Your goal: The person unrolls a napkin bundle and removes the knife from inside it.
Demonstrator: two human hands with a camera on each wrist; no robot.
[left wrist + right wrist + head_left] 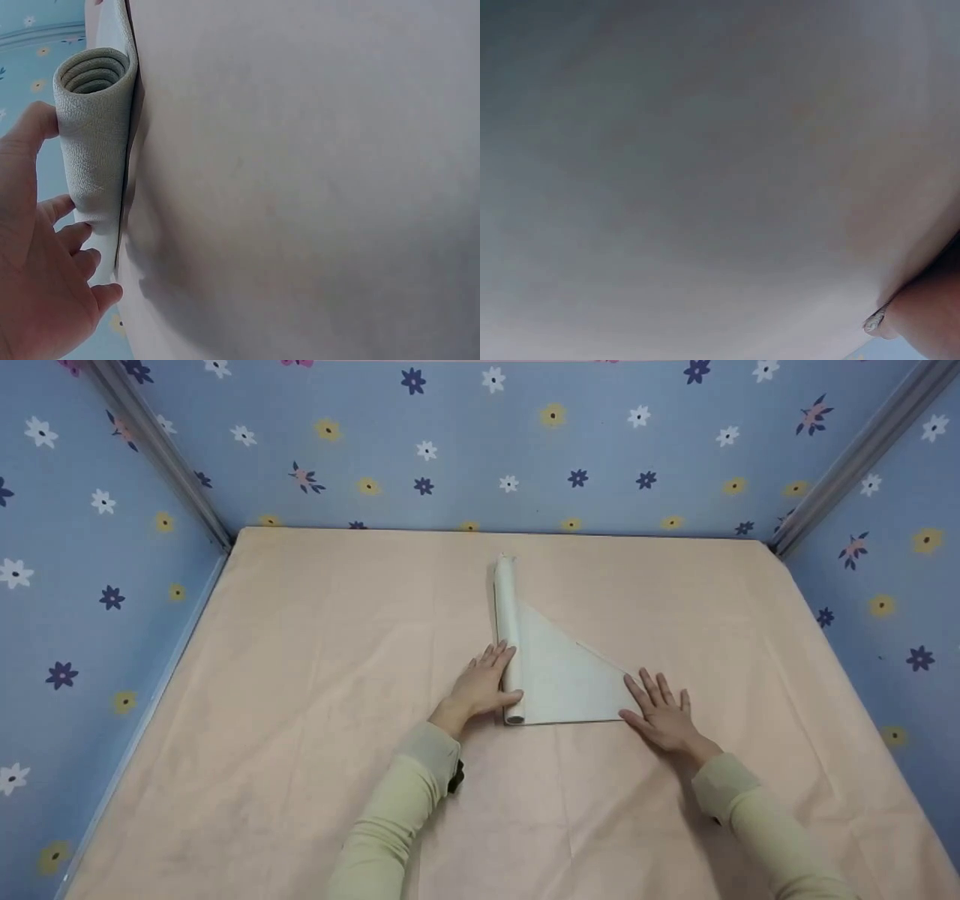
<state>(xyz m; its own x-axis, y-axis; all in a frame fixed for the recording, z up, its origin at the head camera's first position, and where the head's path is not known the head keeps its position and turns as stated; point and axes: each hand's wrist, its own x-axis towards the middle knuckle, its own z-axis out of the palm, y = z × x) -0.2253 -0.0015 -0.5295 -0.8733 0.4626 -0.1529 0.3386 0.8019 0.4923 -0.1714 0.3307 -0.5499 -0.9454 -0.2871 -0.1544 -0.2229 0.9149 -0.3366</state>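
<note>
Touching partly rolled mat [555,679] with fingers [505,660]

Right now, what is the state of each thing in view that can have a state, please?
Pale sheet: rolled up at left, remainder lying flat.
Left grip: touching the roll, thumb and fingers apart.
Right grip: fingers spread, touching the sheet's right end.
Table cover: spread out, slightly creased.
</note>
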